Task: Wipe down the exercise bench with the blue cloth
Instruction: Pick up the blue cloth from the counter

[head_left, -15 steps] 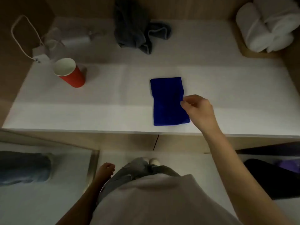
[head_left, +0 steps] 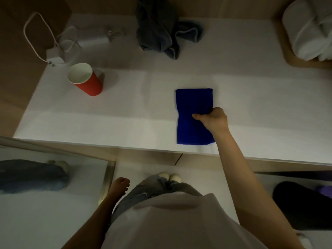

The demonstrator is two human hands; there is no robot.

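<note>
Right hand [head_left: 212, 121] gripped the blue cloth [head_left: 192, 105]
Fingers [head_left: 214, 110] pinched its right edge on the table [head_left: 107, 123]; left hand [head_left: 119, 186] hung loose, empty, well below the cloth.

Blue cloth [head_left: 193, 101], folded into a rectangle, is lying flat near the front edge of the white bench [head_left: 107, 123], long side running front to back, its right edge puckering mid-length where the right hand [head_left: 212, 119] is pinching it.

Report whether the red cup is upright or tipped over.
Upright. The red cup stands on its base on the bench, its open mouth facing up and showing the white inside.
</note>
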